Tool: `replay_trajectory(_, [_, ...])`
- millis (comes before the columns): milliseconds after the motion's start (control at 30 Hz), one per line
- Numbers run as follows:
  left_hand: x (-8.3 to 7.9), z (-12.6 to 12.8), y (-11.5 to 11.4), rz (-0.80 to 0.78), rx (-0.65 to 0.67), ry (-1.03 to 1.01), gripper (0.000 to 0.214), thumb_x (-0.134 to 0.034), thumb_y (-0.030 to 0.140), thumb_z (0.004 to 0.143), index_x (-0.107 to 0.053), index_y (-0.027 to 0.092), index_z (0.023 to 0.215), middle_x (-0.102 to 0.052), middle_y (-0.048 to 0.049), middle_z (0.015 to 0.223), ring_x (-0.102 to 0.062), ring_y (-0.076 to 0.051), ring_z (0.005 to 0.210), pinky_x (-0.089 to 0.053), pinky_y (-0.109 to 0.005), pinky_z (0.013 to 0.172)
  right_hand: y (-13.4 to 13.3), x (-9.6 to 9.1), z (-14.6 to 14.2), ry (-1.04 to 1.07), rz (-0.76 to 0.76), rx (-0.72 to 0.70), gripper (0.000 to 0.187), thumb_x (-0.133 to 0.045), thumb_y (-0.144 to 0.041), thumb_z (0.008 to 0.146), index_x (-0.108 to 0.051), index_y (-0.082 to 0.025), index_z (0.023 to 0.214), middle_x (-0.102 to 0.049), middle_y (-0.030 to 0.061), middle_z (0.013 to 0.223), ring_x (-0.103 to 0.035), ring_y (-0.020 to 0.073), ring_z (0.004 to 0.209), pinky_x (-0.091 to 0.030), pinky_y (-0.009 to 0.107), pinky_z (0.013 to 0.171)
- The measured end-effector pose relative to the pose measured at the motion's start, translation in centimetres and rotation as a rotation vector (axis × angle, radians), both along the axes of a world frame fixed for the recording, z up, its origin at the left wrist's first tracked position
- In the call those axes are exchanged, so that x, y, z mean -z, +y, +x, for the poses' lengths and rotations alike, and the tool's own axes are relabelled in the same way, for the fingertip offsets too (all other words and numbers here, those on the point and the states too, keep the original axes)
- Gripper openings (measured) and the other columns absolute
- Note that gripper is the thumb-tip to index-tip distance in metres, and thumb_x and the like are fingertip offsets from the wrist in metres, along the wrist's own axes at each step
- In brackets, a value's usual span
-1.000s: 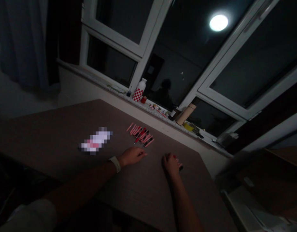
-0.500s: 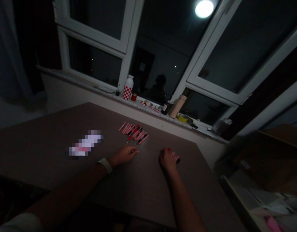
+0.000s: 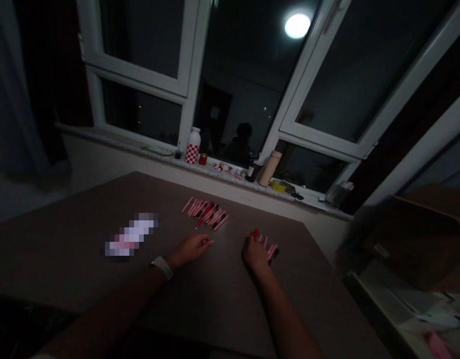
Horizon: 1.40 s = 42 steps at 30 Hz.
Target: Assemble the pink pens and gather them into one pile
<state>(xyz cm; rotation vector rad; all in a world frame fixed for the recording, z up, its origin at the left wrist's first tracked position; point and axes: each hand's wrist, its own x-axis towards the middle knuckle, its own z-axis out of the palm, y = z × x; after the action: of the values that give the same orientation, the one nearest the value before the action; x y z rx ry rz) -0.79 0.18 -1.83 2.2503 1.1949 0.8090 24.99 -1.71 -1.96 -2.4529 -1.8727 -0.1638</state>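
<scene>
1. The slim pink sticks (image 3: pixel 205 214), too small to identify, have glossy, rounded-looking bodies, some with red or black parts; they lie side by side in a tight row on the brown laminate table (image 3: pixel 65 234), just beyond the hands and nearer its far edge.
2. Most sticks slant with their long axes running from upper right to lower left; the row itself stretches across the table, with a few red and black pieces near its middle.
3. The right hand (image 3: pixel 255 253) sits on a smaller fan of similar sticks (image 3: pixel 270 251); a red tip shows past the fingers (image 3: pixel 250 242) and a black end shows to the right; the fingers are bunched, but I cannot tell whether they are pinching anything.
4. The left hand (image 3: pixel 190 248) rests just short of the row, its fingers loosely curled towards it; a small pale tip shows at the fingertips (image 3: pixel 209 242), too small to identify, so its grip cannot be told.
5. A pale wristband (image 3: pixel 162 267) circles the left wrist; a pixelated white-and-pink packet (image 3: pixel 130 235) lies left of the row.
6. Brown laminate extends between the hands and the near edge; the far edge runs beneath a white-framed window (image 3: pixel 185 50).
</scene>
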Motion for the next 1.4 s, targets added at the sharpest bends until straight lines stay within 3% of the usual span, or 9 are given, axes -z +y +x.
replay_trajectory(200, [0.0, -0.1, -0.3, -0.022, 0.018, 0.014, 0.049, -0.038, 0.058, 0.092, -0.064, 0.017, 0.085, -0.061, -0.0011, 0.067, -0.055, -0.016, 0.064, -0.033, -0.024, 0.057, -0.2, -0.1, 0.2, 0.041, 0.032, -0.036, 0.055, -0.030, -0.026, 0.095, -0.028, -0.030, 0.150, -0.036, 0.0196, 0.151, -0.029, 0.0378, 0.140, -0.003, 0.075, 0.099])
replay_trajectory(433, [-1.3, 0.4, -1.0, 0.069, 0.053, 0.080, 0.038, -0.043, 0.048, 0.094, -0.066, 0.018, 0.091, -0.066, -0.0038, 0.079, -0.059, -0.018, 0.073, -0.039, -0.026, 0.063, -1.1, -0.8, -0.6, -0.005, 0.029, -0.042, 0.056, -0.032, -0.034, 0.096, -0.026, -0.025, 0.151, -0.034, 0.0202, 0.151, -0.025, 0.0389, 0.141, 0.000, 0.072, 0.102])
replay_trajectory(633, [-3.2, 1.5, -1.1, 0.345, 0.195, 0.209, 0.025, -0.048, 0.036, 0.095, -0.064, 0.018, 0.091, -0.066, -0.0061, 0.089, -0.059, -0.020, 0.087, -0.044, -0.030, 0.076, -1.8, -0.2, -1.8, -0.053, 0.056, -0.037, 0.053, -0.032, -0.030, 0.096, -0.034, -0.028, 0.148, -0.026, 0.0143, 0.156, -0.012, 0.0411, 0.144, 0.010, 0.071, 0.102])
replay_trajectory(800, [-2.6, 0.8, 0.1, 0.493, 0.179, 0.217, 0.021, -0.048, 0.030, 0.096, -0.064, 0.017, 0.096, -0.066, -0.0076, 0.093, -0.057, -0.021, 0.094, -0.046, -0.034, 0.084, -1.8, -0.4, -2.0, -0.031, 0.072, -0.017, 0.052, -0.036, -0.029, 0.095, -0.037, -0.030, 0.147, -0.029, 0.0115, 0.156, -0.009, 0.0392, 0.145, 0.009, 0.069, 0.104])
replay_trajectory(900, [-2.4, -0.1, 0.8, 0.481, 0.164, 0.202, 0.020, -0.054, 0.033, 0.093, -0.064, 0.017, 0.097, -0.066, -0.0082, 0.096, -0.057, -0.022, 0.098, -0.047, -0.036, 0.087, -1.9, -1.5, -1.5, 0.069, 0.089, -0.051, 0.051, -0.047, -0.032, 0.091, -0.045, -0.023, 0.141, -0.046, 0.0169, 0.145, -0.024, 0.0405, 0.142, 0.000, 0.070, 0.105])
replay_trajectory(1067, [-3.2, -0.3, 0.8, 0.521, 0.187, 0.176, 0.022, -0.055, 0.038, 0.091, -0.066, 0.019, 0.094, -0.067, -0.0104, 0.106, -0.048, -0.027, 0.124, -0.041, -0.044, 0.103, -2.5, -2.6, -1.2, 0.372, 0.421, -0.428, 0.029, -0.046, -0.033, 0.095, -0.062, -0.018, 0.114, -0.068, 0.0124, 0.112, -0.058, 0.0295, 0.114, -0.027, 0.055, 0.107])
replay_trajectory(1133, [-3.4, 0.2, 0.3, 0.527, 0.242, 0.212, 0.024, -0.055, 0.039, 0.091, -0.067, 0.019, 0.094, -0.067, -0.0105, 0.108, -0.044, -0.028, 0.129, -0.036, -0.047, 0.108, -2.9, -2.5, -1.8, 0.470, 0.537, -0.478, 0.025, -0.048, -0.035, 0.095, -0.064, -0.021, 0.109, -0.070, 0.0085, 0.104, -0.063, 0.0249, 0.102, -0.033, 0.050, 0.105])
replay_trajectory(1233, [-3.3, 1.0, -0.5, 0.534, 0.341, 0.264, 0.027, -0.054, 0.042, 0.091, -0.067, 0.019, 0.094, -0.068, -0.0103, 0.108, -0.044, -0.027, 0.129, -0.032, -0.048, 0.111, -3.2, -1.9, -2.9, 0.627, 0.543, -0.580, 0.023, -0.052, -0.035, 0.094, -0.065, -0.019, 0.105, -0.069, 0.0078, 0.098, -0.064, 0.0210, 0.091, -0.047, 0.038, 0.089])
replay_trajectory(1400, [-2.9, 1.6, -0.9, 0.522, 0.398, 0.301, 0.026, -0.051, 0.040, 0.092, -0.066, 0.019, 0.099, -0.065, -0.0106, 0.117, -0.047, -0.026, 0.126, -0.035, -0.047, 0.109, -3.3, -1.2, -3.9, 0.711, 0.564, -0.567, 0.020, -0.058, -0.034, 0.091, -0.067, -0.019, 0.100, -0.067, 0.0061, 0.086, -0.061, 0.0181, 0.077, -0.047, 0.028, 0.069])
